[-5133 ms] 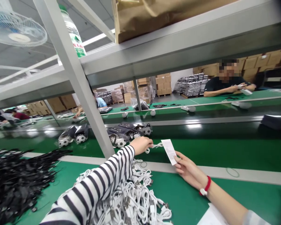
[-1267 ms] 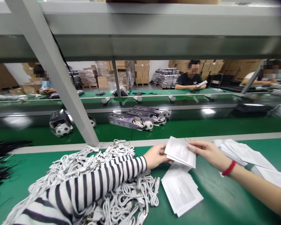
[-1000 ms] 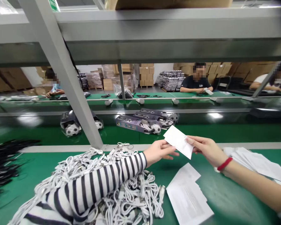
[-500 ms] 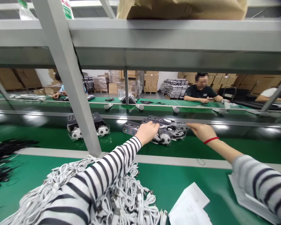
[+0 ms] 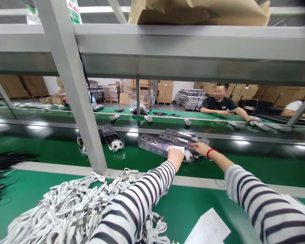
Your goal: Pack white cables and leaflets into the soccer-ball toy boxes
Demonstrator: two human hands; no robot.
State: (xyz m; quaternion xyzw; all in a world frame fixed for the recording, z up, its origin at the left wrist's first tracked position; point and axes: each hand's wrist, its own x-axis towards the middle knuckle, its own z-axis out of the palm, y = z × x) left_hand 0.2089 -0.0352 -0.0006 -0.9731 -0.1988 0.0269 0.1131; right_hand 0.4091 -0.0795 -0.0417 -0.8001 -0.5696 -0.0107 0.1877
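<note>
Football packs (image 5: 179,137) lie in an overlapping heap straight ahead of both hands, on the green belt (image 5: 256,162) beyond the white rail (image 5: 40,166). The left hand (image 5: 175,158) is the nearer, its fingers curled down at the near edge of the front pack (image 5: 152,145), right against a paper slip (image 5: 175,148) lying across that pack; whether they pinch the slip or only rest beside it cannot be told from this view. The right hand (image 5: 200,148) is open with its fingers stretched out, visibly holding nothing, and its fingertips reach toward the bagged football (image 5: 188,156) at the front pack's right end. That pack's long axis runs roughly sideways, sloping gently down to the right, so the left hand sits toward that end and the right hand just past it. Farther left, beyond a steel upright (image 5: 76,91), a single pack (image 5: 112,139) lies apart. Nearer the body, white cables (image 5: 66,206) are heaped on the left-hand side, and paper sheets (image 5: 208,228) lie on the right.
</note>
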